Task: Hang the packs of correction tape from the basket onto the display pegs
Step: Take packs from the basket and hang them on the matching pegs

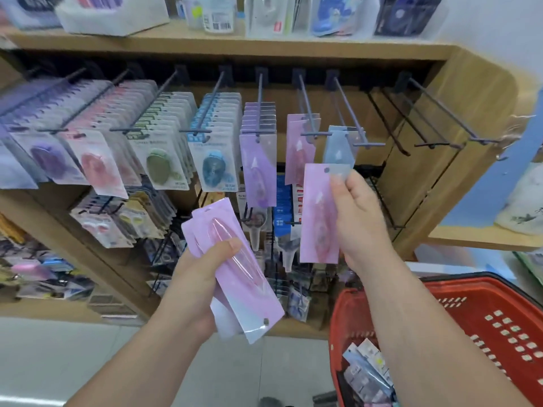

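As the right hand [361, 218] pinches a pack [318, 212], bare pegs [446, 110] stand rightward.

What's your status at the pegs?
Right hand pinches one pack, not yet hung. Left hand grips the stack. Nothing blocks the peg; basket holds more.

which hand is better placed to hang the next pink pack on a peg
Right. The right hand pinches a single pink pack upright, hole on top, just below the peg with hanging pink packs. The left hand grips a stack of packs lower down, their holes pointing downward.
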A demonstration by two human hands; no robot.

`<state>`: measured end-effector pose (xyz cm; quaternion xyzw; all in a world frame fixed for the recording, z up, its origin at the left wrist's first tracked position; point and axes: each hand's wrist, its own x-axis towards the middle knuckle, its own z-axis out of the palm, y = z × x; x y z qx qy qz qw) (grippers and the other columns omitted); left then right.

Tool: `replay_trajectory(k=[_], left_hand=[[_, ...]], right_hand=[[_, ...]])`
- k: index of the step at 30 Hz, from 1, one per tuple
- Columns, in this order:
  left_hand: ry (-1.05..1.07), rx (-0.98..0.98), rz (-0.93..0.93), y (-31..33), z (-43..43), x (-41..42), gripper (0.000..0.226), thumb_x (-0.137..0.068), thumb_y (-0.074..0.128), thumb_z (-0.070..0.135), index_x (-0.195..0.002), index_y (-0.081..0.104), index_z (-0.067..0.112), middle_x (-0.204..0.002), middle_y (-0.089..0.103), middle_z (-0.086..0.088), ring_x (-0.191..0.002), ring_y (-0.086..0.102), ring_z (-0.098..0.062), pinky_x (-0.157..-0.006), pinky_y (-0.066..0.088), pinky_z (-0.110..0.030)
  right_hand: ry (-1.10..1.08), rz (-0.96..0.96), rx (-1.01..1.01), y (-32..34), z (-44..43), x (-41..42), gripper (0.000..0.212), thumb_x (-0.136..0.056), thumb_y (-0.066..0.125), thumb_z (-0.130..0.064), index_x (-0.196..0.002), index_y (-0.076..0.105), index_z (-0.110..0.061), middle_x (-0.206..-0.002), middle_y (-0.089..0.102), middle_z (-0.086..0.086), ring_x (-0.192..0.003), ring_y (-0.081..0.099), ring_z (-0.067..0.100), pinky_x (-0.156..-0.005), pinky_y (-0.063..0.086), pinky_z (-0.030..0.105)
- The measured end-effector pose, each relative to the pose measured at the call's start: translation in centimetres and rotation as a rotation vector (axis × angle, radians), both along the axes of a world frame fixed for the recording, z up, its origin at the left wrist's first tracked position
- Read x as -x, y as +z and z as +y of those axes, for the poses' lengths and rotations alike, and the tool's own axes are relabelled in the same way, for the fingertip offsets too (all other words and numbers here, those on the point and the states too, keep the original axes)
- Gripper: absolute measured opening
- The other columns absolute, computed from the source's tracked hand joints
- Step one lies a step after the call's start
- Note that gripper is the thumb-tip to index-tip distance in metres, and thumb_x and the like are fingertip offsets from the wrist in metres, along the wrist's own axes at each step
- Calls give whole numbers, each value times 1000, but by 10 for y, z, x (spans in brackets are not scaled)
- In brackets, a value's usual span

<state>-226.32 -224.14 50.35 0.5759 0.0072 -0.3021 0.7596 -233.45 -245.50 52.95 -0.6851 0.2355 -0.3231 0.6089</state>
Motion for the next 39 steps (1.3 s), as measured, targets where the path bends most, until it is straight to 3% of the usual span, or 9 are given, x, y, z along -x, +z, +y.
replay_trajectory(k=[4,7,11,17,22,25,32,35,39], left_hand=[[-12,22,-23,9,-9,-3,58,-69,74,25,-125,67,11,-98,75,-16,-82,75,-31,-63,61,-40],[-16,29,-59,11,-12,-4,53,-68,74,24,-119,68,12,-94,74,-15,-78,75,-30,-60,61,-39],[-20,-15,-99,14,-15,-8,69,-50,84,35,-114,70,16,-91,76,-12,-77,76,-28,-59,60,-36],[-52,26,-94,19,-22,-19,49,-68,73,23,-116,69,13,-93,73,-15,-76,74,-29,-60,62,-38],[-86,50,-99,25,-26,-24,44,-64,78,21,-107,73,16,-92,73,-16,-74,74,-30,-60,63,-40],[-102,61,-87,26,-27,-26,42,-60,81,22,-101,75,19,-90,73,-15,-73,74,-30,-59,62,-39],[-101,87,-67,31,-28,-29,61,-47,84,34,-106,75,19,-97,75,-18,-79,75,-32,-61,62,-41],[-68,103,-63,33,-30,-29,68,-48,84,33,-113,73,16,-102,74,-21,-82,75,-34,-63,63,-42],[35,136,-42,31,-39,-26,64,-66,79,22,-128,67,11,-113,72,-28,-90,74,-36,-75,64,-48]], right_hand=[[-28,2,145,9,-20,-39,33,-108,39,-32,-104,57,-3,-88,53,13,-76,45,13,-73,40,37],[-25,6,160,6,-28,-53,29,-109,40,-31,-103,58,-9,-88,57,4,-78,50,11,-77,45,39],[-14,9,197,7,-30,-58,28,-110,40,-31,-86,50,-20,-72,46,-14,-63,43,-1,-65,37,22],[-33,55,271,5,-28,-57,28,-110,41,-30,-88,53,-17,-80,55,-5,-70,48,1,-68,41,28],[-93,53,298,2,-30,-60,33,-109,42,-29,-77,45,-26,-70,47,-10,-63,46,-1,-57,34,17],[-112,142,265,1,-37,-73,35,-108,43,-31,-74,43,-25,-69,45,-9,-61,42,4,-58,34,25],[-171,234,229,-1,-42,-76,27,-106,47,-41,-97,66,-24,-88,65,-10,-82,58,2,-72,47,30],[-170,171,191,-6,-26,-48,25,-103,55,-40,-123,63,-28,-105,63,-22,-94,57,-15,-82,47,11],[-35,133,217,0,0,-15,21,-89,66,-49,-87,67,-28,-85,67,-12,-79,61,1,-73,49,23]])
